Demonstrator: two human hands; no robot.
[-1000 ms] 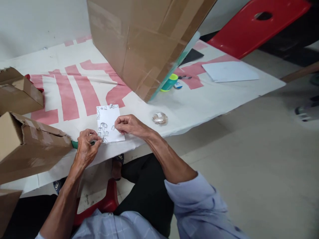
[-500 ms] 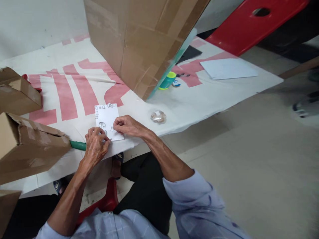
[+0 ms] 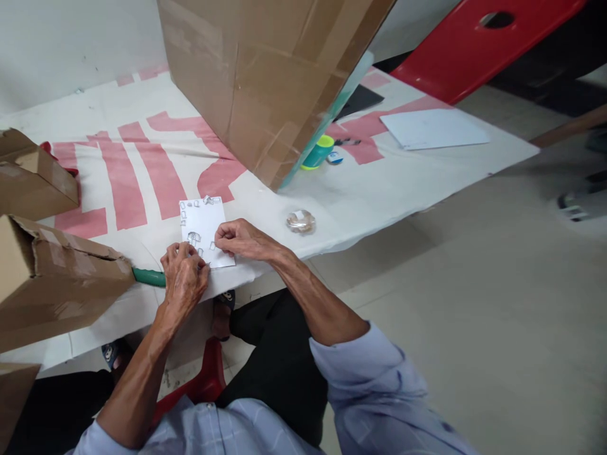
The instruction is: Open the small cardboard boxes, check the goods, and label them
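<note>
A white card (image 3: pixel 203 221) lies at the table's front edge, with small grey-outlined pieces or drawings along its top and left sides and near its middle. I cannot tell which they are. Over the card's lower left corner, my left hand (image 3: pixel 186 273) is curled, thumb and fingertips pressed close together. My right hand (image 3: pixel 244 240) rests at the card's right side, fingers folded in a pinch beside a small outlined shape (image 3: pixel 212 245). Whatever either pinch holds is too small or hidden to make out. A green handle (image 3: pixel 149 277) sticks out just left of my left hand.
A large cardboard box (image 3: pixel 265 82) stands behind the card. Smaller cardboard boxes (image 3: pixel 71 278) sit at the left. To the right are a round clear-wrapped item (image 3: pixel 300 222), a teal-and-yellow container (image 3: pixel 318 153) and a white sheet (image 3: pixel 434 129). A red chair (image 3: pixel 474 50) stands beyond the table.
My left hand has shifted very slightly, its fingertips drawing a little closer at the card's bottom edge. My right hand stays in place.
</note>
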